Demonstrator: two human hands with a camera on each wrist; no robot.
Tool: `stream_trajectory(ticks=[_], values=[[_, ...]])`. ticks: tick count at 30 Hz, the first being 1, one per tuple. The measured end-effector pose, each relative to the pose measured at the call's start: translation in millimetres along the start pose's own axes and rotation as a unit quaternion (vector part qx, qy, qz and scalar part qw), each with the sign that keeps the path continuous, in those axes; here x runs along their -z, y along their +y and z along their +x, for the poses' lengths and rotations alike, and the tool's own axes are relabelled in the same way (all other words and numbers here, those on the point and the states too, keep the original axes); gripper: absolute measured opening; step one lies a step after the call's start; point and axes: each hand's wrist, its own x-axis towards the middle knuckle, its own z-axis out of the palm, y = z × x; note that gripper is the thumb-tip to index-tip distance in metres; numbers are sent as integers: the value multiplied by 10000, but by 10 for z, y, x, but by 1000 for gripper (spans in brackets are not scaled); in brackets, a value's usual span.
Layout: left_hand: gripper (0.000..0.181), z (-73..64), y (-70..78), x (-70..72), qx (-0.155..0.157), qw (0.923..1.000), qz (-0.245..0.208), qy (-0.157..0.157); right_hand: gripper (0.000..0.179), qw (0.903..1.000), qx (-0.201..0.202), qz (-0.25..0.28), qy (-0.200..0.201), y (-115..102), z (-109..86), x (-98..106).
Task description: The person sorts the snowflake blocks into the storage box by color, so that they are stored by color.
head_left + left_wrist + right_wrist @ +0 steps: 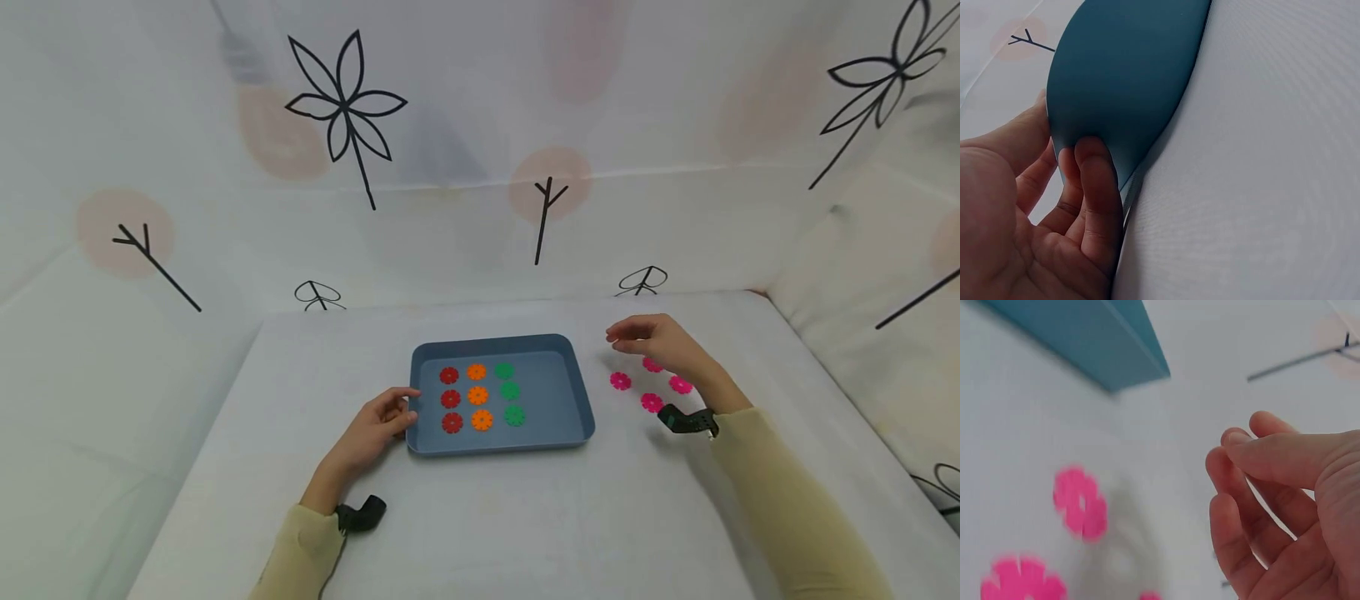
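You face a white table (495, 533) set within pale, patterned walls.
Ahead of you, the whitish back wall (450, 250) has a faint crease running across it; it looks like hung sheeting, though the soft view leaves the material uncertain. Its black line drawings give you a petalled flower (345, 107) at upper left, a forked twig (543, 221) over a peach circle (576, 179) near the middle, and a small sprig (317, 293) low by the table's far edge. The left wall (75, 375) and right wall (825, 300) flank you, equally pale. The light reaching your tabletop is diffuse, with soft grey shadows.
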Motion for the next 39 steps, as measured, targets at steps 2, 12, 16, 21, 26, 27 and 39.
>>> stream_trajectory(ticks=[2, 12, 16, 21, 26, 27, 39], values=[[38, 5, -36, 3, -31, 10000, -3, 19, 39, 9997, -189, -46, 116, 110, -49, 69], [37, 6, -54, -7, -229, 9997, -35, 32, 37, 9938, -859, -623, 327, 550, -221, 217], [37, 8, -55, -19, -150, 9999, -37, 27, 37, 9915, -922, -832, 390, 652, -255, 230], [39, 17, -59, -13, -36, 10000, -35, 62, 40, 9915, -1073, -536, 512, 741, -275, 214], [39, 6, -49, 11, -48, 9999, 49, 113, 45, 9920, -1118, -123, 574, 786, -261, 176], [38, 6, -51, 16, -63, 9999, 67, 126, 45, 9916, -1139, -46, 611, 791, -256, 165], [38, 1, -48, 14, -145, 9998, 77, 73, 49, 9867, -1327, -29, 941, 808, -282, 88]])
